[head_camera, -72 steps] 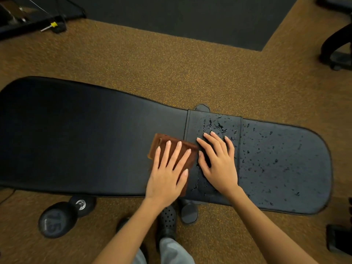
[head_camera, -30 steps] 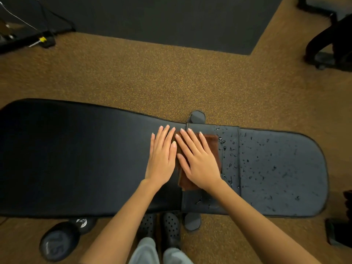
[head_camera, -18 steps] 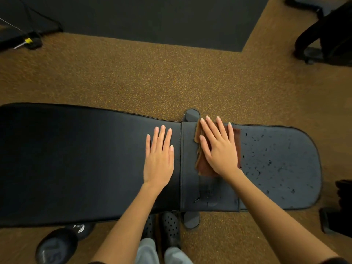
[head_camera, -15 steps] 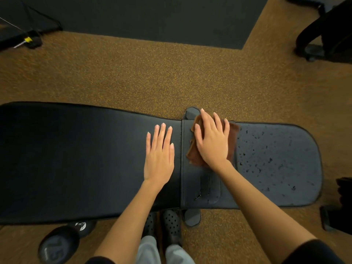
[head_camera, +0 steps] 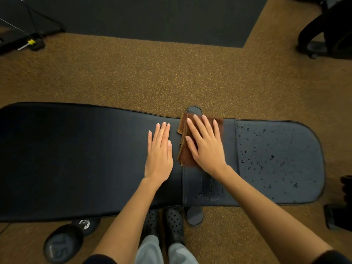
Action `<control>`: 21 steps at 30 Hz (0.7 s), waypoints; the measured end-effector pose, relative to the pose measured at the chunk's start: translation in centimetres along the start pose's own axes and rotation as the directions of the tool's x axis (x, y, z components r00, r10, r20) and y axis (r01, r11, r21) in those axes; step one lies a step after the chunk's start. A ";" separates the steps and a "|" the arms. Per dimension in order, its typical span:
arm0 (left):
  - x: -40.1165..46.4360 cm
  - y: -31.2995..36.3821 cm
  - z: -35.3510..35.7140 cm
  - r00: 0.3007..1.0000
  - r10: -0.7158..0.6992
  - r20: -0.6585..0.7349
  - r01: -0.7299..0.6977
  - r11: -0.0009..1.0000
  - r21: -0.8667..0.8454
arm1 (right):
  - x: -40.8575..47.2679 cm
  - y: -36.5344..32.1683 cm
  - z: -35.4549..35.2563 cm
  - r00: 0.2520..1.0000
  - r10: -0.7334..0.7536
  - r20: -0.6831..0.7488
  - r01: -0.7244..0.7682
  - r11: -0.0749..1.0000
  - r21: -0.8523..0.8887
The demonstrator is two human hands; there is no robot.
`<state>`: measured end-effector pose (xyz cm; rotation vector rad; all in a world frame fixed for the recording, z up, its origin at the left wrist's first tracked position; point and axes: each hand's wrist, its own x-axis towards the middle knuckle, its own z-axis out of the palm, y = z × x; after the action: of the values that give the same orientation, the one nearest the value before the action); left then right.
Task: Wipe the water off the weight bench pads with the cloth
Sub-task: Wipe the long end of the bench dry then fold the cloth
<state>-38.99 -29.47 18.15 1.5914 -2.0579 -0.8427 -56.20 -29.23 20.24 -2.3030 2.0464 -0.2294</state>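
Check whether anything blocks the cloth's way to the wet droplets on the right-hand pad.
Nothing visible does. The right hand presses the brown cloth flat on the middle pad section; the droplet-covered seat pad lies just beyond the seam, bare apart from water.

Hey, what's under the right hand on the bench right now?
A folded brown cloth lies under the right hand, flat on the narrow middle pad. Its left edge and far corners show past the fingers. Whether water remains beneath the cloth cannot be seen.
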 end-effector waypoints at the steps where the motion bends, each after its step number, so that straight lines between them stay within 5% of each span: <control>1: 0.0 0.0 0.0 1.000 -0.005 -0.003 0.005 1.000 -0.023 | 0.0 -0.4 0.3 1.000 0.017 -0.003 -0.017 0.999 0.036; 12: 0.1 0.5 -0.6 0.998 -0.065 -0.023 0.058 0.969 -0.239 | -0.8 -2.4 0.2 0.985 -0.135 0.108 0.123 0.986 0.109; 21: 0.2 1.0 -0.9 0.998 -0.066 -0.009 0.062 0.971 -0.230 | -10.7 -2.5 -1.6 0.870 -0.373 0.322 0.358 0.927 0.108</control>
<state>-39.15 -29.68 19.45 1.5383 -1.8310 -1.0454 -55.16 -18.18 21.38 -2.4764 1.4235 0.1040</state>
